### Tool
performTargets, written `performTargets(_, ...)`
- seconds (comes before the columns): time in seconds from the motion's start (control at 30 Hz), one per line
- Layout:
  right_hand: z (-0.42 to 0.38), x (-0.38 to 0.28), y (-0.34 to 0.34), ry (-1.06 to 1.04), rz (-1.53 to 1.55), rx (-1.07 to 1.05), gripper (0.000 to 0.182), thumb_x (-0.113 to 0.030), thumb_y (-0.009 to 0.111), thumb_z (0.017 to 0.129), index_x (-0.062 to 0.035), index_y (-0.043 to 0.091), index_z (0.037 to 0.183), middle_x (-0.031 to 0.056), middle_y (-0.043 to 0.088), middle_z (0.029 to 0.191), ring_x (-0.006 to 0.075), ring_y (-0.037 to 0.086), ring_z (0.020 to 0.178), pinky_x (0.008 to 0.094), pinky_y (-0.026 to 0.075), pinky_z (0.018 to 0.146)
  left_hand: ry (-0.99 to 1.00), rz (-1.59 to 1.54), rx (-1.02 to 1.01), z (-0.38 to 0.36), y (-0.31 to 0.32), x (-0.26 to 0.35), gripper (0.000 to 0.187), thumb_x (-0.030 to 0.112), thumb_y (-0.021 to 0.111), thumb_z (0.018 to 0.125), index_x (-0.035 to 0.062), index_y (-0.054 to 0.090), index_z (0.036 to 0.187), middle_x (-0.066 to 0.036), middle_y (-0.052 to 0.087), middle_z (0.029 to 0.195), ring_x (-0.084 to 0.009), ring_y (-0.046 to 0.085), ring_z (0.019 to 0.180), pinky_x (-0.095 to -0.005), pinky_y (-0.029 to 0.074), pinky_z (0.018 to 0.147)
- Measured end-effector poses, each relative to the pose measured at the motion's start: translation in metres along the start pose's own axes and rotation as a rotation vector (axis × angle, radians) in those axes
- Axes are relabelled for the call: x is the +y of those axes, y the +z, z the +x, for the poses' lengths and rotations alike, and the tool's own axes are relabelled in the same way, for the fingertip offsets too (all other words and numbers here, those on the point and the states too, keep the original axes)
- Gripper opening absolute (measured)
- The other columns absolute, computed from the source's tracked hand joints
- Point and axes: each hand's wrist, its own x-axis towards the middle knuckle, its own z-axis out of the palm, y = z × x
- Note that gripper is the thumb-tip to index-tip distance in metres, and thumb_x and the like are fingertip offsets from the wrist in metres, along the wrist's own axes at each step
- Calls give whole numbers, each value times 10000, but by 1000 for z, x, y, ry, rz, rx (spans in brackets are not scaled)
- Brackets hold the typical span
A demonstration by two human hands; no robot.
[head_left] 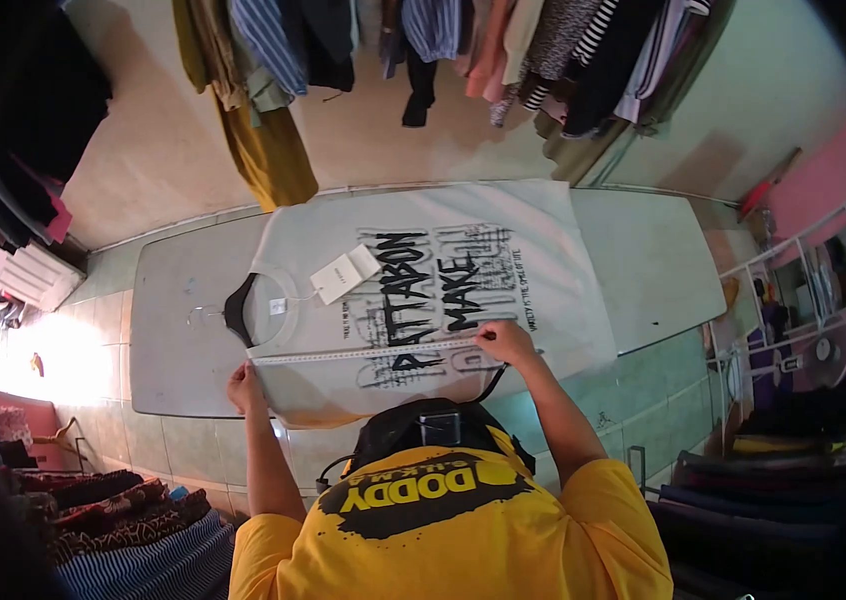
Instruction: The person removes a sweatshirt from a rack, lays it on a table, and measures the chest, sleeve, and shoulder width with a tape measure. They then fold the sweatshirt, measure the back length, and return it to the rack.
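A white T-shirt [543, 250] with black lettering lies flat on a long grey board [168, 340], its collar to the left on a dark hanger [235, 310]. A paper tag [343, 272] rests near the collar. A pale measuring tape [363, 352] is stretched across the shirt's near side. My left hand [246, 388] pins the tape's left end at the shirt's edge. My right hand [505, 340] pinches the tape's other end on the print, and a dark strap hangs down from it.
Many garments [423, 40] hang on a rail beyond the board, one mustard piece [268, 150] reaching low. Folded patterned fabrics [133, 530] are stacked at the lower left, dark stacks [773, 500] at the lower right. A small fan [823, 355] and shelving stand on the right.
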Motion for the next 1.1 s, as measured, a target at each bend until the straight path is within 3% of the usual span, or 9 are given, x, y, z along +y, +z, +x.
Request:
performTargets(0.1,-6,36,-32,18,-165,84,295,-391,657,667,-118,651,779,76,598,768,231,592,704,327,471,629,-105,172,76,-9,0,14,239,298,626,765,90,670,877,-15,651,741,-121,569,697,-380,284,871)
performTargets(0.13,-10,46,-43,80,-208,133,285,-389,665,657,-127,651,768,70,583,789,223,585,725,323,469,646,-108,172,73,-9,1,16,239,298,626,765,90,670,877,-15,651,741,-121,569,697,-380,284,871)
performTargets(0.27,-14,74,-51,195,-273,165,270,-391,684,635,-143,645,734,58,540,824,209,569,770,319,464,676,-73,180,76,-8,0,13,252,294,630,763,67,665,866,-25,651,744,-122,566,671,-341,339,816)
performTargets(0.5,-19,64,-45,162,-296,232,297,-377,697,625,-108,607,715,51,528,830,224,568,768,345,467,663,-16,202,99,-9,1,13,254,264,636,763,29,657,857,-48,649,740,-122,561,630,-264,419,667)
performTargets(0.83,-18,57,-45,179,-397,179,293,-379,667,662,-108,589,739,70,504,906,258,544,837,387,472,691,70,106,121,-19,7,4,289,247,621,780,7,613,940,-73,636,779,-139,571,655,-264,445,648)
performTargets(0.93,-17,56,-45,174,-402,156,297,-379,662,666,-102,591,746,80,505,913,264,543,840,394,475,686,214,275,310,-49,20,16,354,231,611,780,16,548,1055,-118,602,927,-217,568,825,-319,428,757)
performTargets(1.0,-16,58,-44,168,-399,171,302,-375,663,662,-96,595,752,89,506,912,270,546,829,401,476,678,387,638,419,-91,34,38,425,209,602,774,38,474,1141,-147,531,1059,-299,484,1002,-392,353,872)
performTargets(1.03,-16,60,-44,157,-397,164,302,-364,655,672,-83,599,765,96,508,927,279,551,830,409,482,673,485,529,368,-110,44,44,433,155,610,741,56,468,1137,-143,497,1106,-330,420,1065,-425,291,919)
performTargets(1.1,-17,60,-41,143,-393,195,281,-355,657,672,-88,591,735,86,513,903,274,555,816,404,478,660,690,546,244,-146,68,50,412,103,616,711,60,491,1102,-134,517,1077,-315,446,1039,-409,310,907)
